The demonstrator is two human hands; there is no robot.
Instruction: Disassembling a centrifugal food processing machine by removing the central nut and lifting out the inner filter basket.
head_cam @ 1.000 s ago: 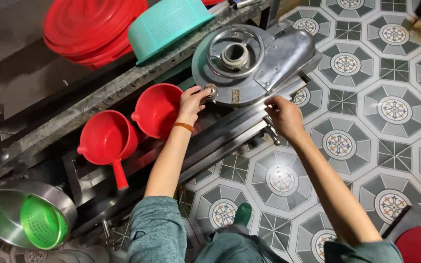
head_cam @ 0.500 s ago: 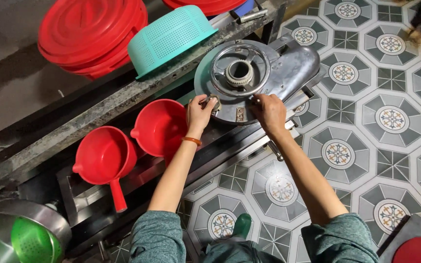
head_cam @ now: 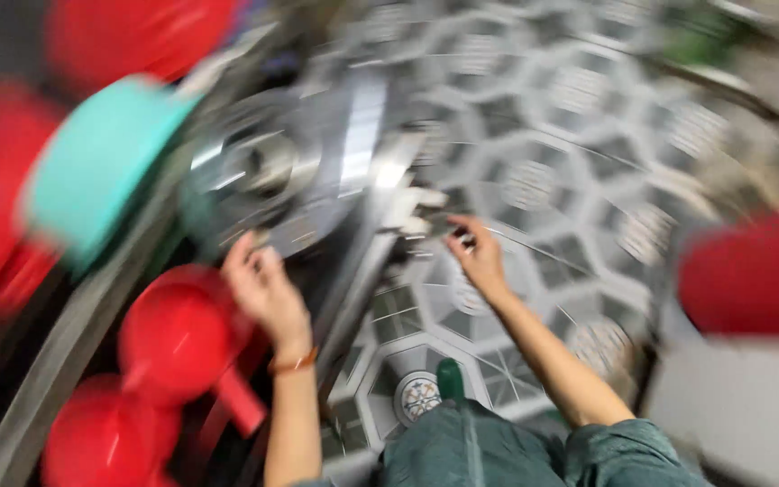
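Observation:
The whole view is smeared by motion. A round grey metal machine housing (head_cam: 272, 171) lies on a metal frame (head_cam: 362, 271). My left hand (head_cam: 263, 289) is just below the housing's lower rim, with its fingers raised and apart, above a red scoop (head_cam: 182, 334). Off the frame's right side, my right hand (head_cam: 478, 257) is over the tiled floor, its fingertips next to a pale bracket end (head_cam: 416, 212). The blur hides whether that hand pinches anything.
A teal basket (head_cam: 92, 171) and red basins (head_cam: 137, 36) sit at the upper left. A second red scoop (head_cam: 105, 442) lies at the lower left. A red container (head_cam: 750, 271) stands at the right on the patterned tiled floor (head_cam: 543, 180).
The camera has swung sharply and the picture blurred. Both hands have come off the housing's rim; the right hand has moved right, out over the floor.

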